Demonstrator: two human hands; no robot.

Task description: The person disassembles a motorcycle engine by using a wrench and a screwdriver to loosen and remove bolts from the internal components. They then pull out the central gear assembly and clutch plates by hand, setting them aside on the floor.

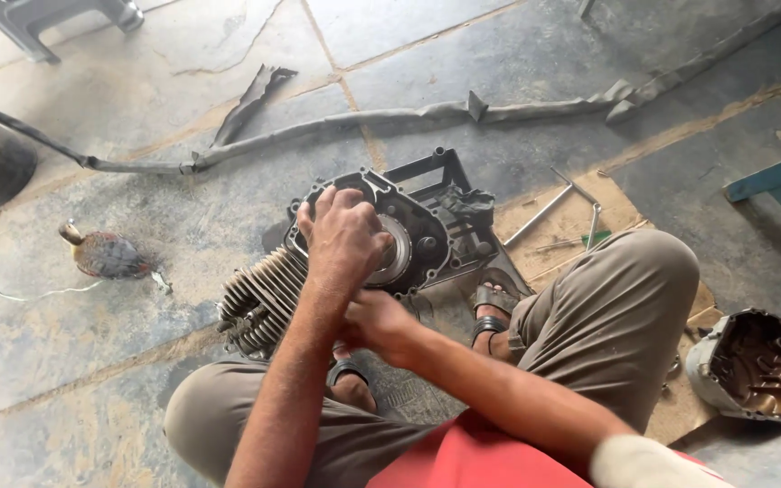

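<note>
Person squats on a stone floor (137, 126) over a small motorcycle engine (354, 258) lying between the knees, finned cylinder (259, 303) toward the person's left, open crankcase side up. Step in hand, as a judgement: working the round rotor or clutch part (398, 253) seated in the crankcase, either turning it or pulling it by hand. Left hand (343, 237) sits on top of that round part, fingers curled down over its rim, wrist bent, forearm running straight up from the lap; it looks clamped on the part, though the contact is hidden under the palm. Right hand (377, 323) is lower, near the casing's near edge, forearm crossing in from the right; fingers folded inward, cannot tell whether it holds a small tool or just braces the case. Next move likely calls for a firm steady hold on the casing while the top hand twists or lifts, keeping the engine from rocking on the floor. Around: T-handle wrench (553, 206) and a green-handled screwdriver (589, 240) on cardboard (571, 221) to the right, a detached engine cover (754, 363) well apart on the far right, a grey strap (390, 117) across the floor behind, a dirty bottle (106, 253) to the left.
</note>
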